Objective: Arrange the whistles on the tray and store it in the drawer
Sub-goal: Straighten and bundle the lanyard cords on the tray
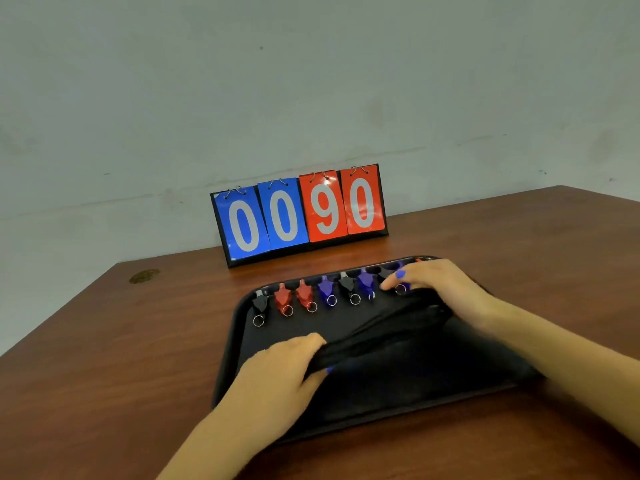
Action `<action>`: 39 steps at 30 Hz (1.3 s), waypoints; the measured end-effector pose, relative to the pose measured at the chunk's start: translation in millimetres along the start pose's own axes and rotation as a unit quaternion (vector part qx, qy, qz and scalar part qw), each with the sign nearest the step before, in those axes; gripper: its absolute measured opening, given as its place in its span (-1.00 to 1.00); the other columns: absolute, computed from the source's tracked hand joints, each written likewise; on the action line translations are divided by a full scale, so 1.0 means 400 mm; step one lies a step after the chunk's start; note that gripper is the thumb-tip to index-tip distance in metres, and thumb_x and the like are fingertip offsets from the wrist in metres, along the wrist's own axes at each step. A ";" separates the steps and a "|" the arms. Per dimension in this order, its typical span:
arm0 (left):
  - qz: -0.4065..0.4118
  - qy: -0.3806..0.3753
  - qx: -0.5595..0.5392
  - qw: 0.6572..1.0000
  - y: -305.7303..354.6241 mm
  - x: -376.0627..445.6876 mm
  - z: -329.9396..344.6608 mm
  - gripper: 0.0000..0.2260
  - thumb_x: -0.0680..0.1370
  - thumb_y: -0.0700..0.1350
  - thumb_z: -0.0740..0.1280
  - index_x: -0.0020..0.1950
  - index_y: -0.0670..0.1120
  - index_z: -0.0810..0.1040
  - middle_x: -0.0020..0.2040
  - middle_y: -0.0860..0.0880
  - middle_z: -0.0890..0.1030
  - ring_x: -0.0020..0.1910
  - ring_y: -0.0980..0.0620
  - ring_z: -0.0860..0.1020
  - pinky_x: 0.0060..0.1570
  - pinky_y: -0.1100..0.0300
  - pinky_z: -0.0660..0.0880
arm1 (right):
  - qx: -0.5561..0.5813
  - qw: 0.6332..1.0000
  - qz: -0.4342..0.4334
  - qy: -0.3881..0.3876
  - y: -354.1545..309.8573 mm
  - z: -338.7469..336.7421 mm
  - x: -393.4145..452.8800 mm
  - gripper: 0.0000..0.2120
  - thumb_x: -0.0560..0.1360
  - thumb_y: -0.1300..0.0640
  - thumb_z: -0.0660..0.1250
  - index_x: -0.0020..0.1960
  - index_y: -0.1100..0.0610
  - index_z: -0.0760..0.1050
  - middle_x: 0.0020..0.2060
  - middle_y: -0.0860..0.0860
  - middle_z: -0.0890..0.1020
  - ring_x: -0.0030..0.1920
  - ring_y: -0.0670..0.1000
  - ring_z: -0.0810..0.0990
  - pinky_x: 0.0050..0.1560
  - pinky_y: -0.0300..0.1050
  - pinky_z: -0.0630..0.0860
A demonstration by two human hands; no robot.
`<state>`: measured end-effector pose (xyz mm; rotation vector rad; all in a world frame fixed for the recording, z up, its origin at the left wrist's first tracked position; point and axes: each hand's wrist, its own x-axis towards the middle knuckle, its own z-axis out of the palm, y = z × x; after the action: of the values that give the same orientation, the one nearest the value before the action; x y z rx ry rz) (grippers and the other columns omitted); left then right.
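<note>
A black tray [227, 372] lies on the wooden table. Along its far edge stands a row of whistles with key rings: a black whistle [259, 302], two red whistles [282, 297], a blue whistle [325, 288], another black whistle [346, 283] and more blue ones [365, 279]. Over the tray's middle a black pouch [384, 327] is stretched between both hands. My left hand [287, 368] grips its near left end. My right hand [443, 289] holds its far right end, with the fingers reaching over the rightmost whistles and hiding part of them.
A flip scoreboard [299, 216] with blue and red cards reading 00 90 stands behind the tray against the wall. The table's left edge [59, 313] runs diagonally nearby. Bare wood shows left of, right of and in front of the tray.
</note>
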<state>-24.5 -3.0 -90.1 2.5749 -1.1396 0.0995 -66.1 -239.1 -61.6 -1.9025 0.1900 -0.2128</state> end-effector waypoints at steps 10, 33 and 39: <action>-0.025 0.001 0.080 0.996 -0.046 0.010 0.016 -0.34 0.28 0.32 -0.13 0.38 0.25 0.17 0.18 0.33 0.34 0.24 0.21 0.31 0.21 0.21 0.30 | -0.292 0.940 -0.178 -0.013 0.063 -0.009 0.007 -0.71 0.56 -0.01 0.19 -0.08 0.10 0.63 -0.41 0.05 0.58 -0.43 -0.08 0.43 -0.34 -0.26 0.32; 0.053 0.012 0.123 0.991 -0.068 0.009 0.028 -0.32 0.48 0.36 -0.28 0.34 0.14 0.42 0.23 0.25 0.52 0.20 0.20 0.47 0.17 0.22 0.35 | -0.474 0.850 -0.137 -0.184 0.026 -0.040 -0.024 -0.68 0.52 0.05 0.29 0.27 -0.09 0.48 0.10 -0.11 0.54 0.09 -0.10 0.49 0.21 -0.12 0.43; 0.043 0.044 0.135 0.989 -0.049 0.002 0.011 -0.33 0.46 0.38 -0.24 0.35 0.16 0.39 0.21 0.24 0.53 0.22 0.20 0.46 0.18 0.25 0.25 | -0.468 0.859 -0.115 -0.175 0.032 -0.055 -0.018 -0.65 0.51 0.02 0.30 0.29 -0.09 0.45 0.17 -0.09 0.53 0.14 -0.11 0.47 0.25 -0.12 0.40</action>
<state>-9.8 7.3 -99.4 2.7198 -1.2813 0.4092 -78.4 -261.6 -66.8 -2.8984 -0.2381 0.1078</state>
